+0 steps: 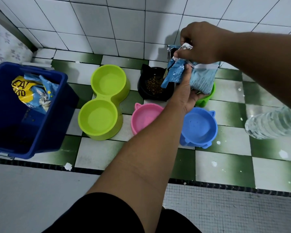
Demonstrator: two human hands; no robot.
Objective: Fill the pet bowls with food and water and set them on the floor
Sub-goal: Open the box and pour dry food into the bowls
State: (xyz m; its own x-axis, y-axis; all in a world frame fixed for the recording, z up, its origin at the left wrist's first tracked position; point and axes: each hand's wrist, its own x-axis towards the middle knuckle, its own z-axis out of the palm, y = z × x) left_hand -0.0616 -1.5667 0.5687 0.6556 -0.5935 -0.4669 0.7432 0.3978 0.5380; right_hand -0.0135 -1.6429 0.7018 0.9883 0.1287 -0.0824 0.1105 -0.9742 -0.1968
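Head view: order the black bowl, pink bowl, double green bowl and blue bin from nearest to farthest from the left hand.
From the left hand, which holds the bag from beneath:
1. black bowl, just left of the hand.
2. pink bowl, lower left, beside the forearm.
3. double green bowl, further left, mid-floor.
4. blue bin, far left.

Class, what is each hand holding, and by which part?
Both hold the crinkled blue foil food pouch: the left hand grips its underside, the right hand pinches its crumpled top edge.
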